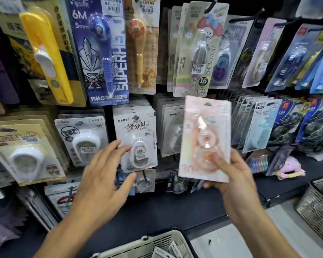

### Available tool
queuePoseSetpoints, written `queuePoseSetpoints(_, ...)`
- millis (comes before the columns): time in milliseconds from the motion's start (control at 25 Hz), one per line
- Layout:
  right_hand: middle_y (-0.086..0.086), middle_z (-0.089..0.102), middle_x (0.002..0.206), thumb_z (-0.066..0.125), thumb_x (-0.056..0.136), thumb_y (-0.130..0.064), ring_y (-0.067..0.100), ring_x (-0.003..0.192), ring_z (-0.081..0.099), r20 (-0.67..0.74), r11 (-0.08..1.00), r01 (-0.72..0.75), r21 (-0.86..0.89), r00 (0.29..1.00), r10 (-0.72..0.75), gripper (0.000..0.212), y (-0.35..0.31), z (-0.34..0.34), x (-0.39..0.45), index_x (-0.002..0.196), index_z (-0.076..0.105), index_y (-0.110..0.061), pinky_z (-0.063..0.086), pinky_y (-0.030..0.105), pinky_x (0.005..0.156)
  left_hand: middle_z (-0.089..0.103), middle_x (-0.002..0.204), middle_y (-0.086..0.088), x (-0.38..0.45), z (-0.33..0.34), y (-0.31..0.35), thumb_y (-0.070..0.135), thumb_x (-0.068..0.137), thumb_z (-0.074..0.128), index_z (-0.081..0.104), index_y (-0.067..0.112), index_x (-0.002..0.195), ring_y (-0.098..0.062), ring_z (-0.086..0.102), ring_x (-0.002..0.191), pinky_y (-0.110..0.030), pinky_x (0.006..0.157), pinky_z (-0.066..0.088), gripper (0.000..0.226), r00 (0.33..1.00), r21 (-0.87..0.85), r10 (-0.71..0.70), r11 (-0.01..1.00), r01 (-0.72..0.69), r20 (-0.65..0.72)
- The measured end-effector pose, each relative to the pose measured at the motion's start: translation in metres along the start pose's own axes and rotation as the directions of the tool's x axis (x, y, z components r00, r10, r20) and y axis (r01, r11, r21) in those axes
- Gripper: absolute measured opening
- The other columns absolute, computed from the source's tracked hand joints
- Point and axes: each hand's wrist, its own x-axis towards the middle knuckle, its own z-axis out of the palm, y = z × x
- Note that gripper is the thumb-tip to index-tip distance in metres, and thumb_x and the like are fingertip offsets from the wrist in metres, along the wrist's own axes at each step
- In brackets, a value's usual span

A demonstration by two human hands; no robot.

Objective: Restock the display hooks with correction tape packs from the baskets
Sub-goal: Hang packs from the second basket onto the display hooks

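Blue hanging pack [101,53]: "6M", "5mm", "SUPERHERO". Cartoon-character pack [201,51]: "MY MELODY", "CORRECTION TAPE", round "16"; its price sticker too blurred to read. White pack [136,138]: "BoBo", "轻分贝". Grey-white pack [82,138]: "30M". Pale blue pack [261,123]: "20". Pink pack held in right hand [205,138]: print unreadable.

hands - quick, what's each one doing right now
Left hand: open, fingertips touching the white BoBo pack on its hook.
Right hand: holding the pink correction tape pack.
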Motion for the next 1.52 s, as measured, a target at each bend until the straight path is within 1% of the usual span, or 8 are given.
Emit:
queuePoseSetpoints(200, -0.001, 0.069, 0.069, 0.068, 0.09, -0.019, 0.014, 0.041, 0.047, -0.202, 0.997, -0.033, -0.068, 0.979, 0.018, 0.008, -0.02, -0.035, 0.016, 0.098, 0.071, -0.02, 0.029, 0.02, 0.036, -0.007, 0.166, 0.019, -0.001, 0.007, -0.006, 0.045, 0.097, 0.056, 0.008, 0.043, 0.157, -0.012, -0.001, 0.156, -0.035, 0.125, 0.003, 0.077, 0.982, 0.14, -0.064, 0.989, 0.039, 0.179)
queuePoseSetpoints(480, -0.001, 0.065, 0.067, 0.073, 0.087, -0.018, 0.009, 0.036, 0.031, -0.205, 0.992, -0.122, -0.007, 0.972, 0.118, 0.021, -0.022, -0.045, 0.023, 0.105, 0.065, -0.014, 0.023, 0.019, 0.033, -0.012, 0.164, 0.023, -0.007, 0.006, 0.0, 0.046, 0.098, 0.055, -0.011, 0.06, 0.141, -0.007, -0.005, 0.155, -0.033, 0.125, 0.002, 0.08, 0.981, 0.083, -0.054, 0.996, 0.039, 0.185)
queuePoseSetpoints(800, 0.01, 0.054, 0.135, 0.067, 0.094, -0.018, 0.037, 0.104, 0.07, -0.174, 0.923, -0.316, 0.219, 0.918, 0.355, 0.049, 0.019, -0.045, 0.028, 0.139, 0.05, -0.012, 0.061, 0.04, 0.071, 0.016, 0.165, 0.016, -0.008, 0.015, -0.006, 0.038, 0.096, 0.061, 0.023, 0.045, 0.154, -0.013, 0.017, 0.151, -0.039, 0.121, 0.022, 0.07, 0.995, 0.065, -0.012, 0.998, 0.006, 0.094)
queuePoseSetpoints(960, 0.009, 0.068, 0.112, 0.065, 0.096, -0.012, 0.025, 0.079, 0.071, -0.077, 0.816, -0.489, -0.307, 0.868, 0.491, 0.016, 0.108, -0.025, -0.01, 0.111, 0.06, -0.017, 0.059, 0.032, 0.062, 0.055, 0.131, 0.005, -0.035, 0.047, -0.031, 0.033, 0.094, 0.062, 0.051, 0.028, 0.135, -0.019, 0.05, 0.121, -0.038, 0.099, 0.044, 0.043, 0.979, 0.041, -0.076, 0.997, 0.069, 0.189)
queuePoseSetpoints(1080, 0.01, 0.07, 0.116, 0.066, 0.094, -0.015, 0.022, 0.088, 0.066, 0.086, 0.381, -0.217, -0.899, 0.766, 0.638, 0.017, 0.198, -0.042, -0.059, 0.111, 0.064, -0.018, 0.05, 0.026, 0.073, 0.062, 0.131, 0.001, -0.107, 0.088, -0.073, 0.037, 0.093, 0.063, 0.053, 0.028, 0.134, -0.022, 0.058, 0.121, -0.037, 0.098, 0.048, 0.043, 0.629, 0.269, -0.299, 0.952, 0.146, 0.718)
queuePoseSetpoints(1240, 0.006, 0.045, 0.153, 0.066, 0.093, -0.029, 0.025, 0.135, 0.047, 0.094, -0.046, 0.281, -0.959, 0.464, 0.881, 0.061, 0.278, -0.083, -0.117, 0.148, 0.041, -0.019, 0.042, 0.029, 0.102, 0.059, 0.14, -0.007, -0.216, 0.117, -0.127, 0.032, 0.094, 0.062, 0.051, 0.021, 0.14, -0.027, 0.058, 0.121, -0.034, 0.099, 0.05, 0.049, 0.173, 0.449, -0.475, 0.877, 0.17, 0.863)
queuePoseSetpoints(1400, 0.005, 0.027, 0.16, 0.069, 0.086, -0.036, 0.031, 0.141, 0.037, 0.116, -0.107, 0.267, -0.958, 0.699, 0.706, 0.082, 0.314, -0.09, -0.134, 0.154, 0.025, -0.021, 0.04, 0.044, 0.11, 0.053, 0.146, -0.011, -0.262, 0.132, -0.152, 0.029, 0.096, 0.06, 0.047, 0.017, 0.145, -0.029, 0.055, 0.127, -0.03, 0.097, 0.045, 0.053, 0.092, 0.493, -0.514, 0.851, 0.179, 0.853)
queuePoseSetpoints(1520, 0.008, 0.039, 0.153, 0.072, 0.082, -0.036, 0.031, 0.14, 0.039, 0.036, 0.025, 0.025, -0.999, 0.711, 0.702, 0.083, 0.331, -0.084, -0.132, 0.151, 0.032, -0.016, 0.039, 0.045, 0.11, 0.056, 0.143, -0.005, -0.266, 0.146, -0.159, 0.033, 0.095, 0.058, 0.049, 0.024, 0.143, -0.025, 0.055, 0.125, -0.023, 0.085, 0.038, 0.05, 0.153, 0.452, -0.5, 0.851, 0.267, 0.852)
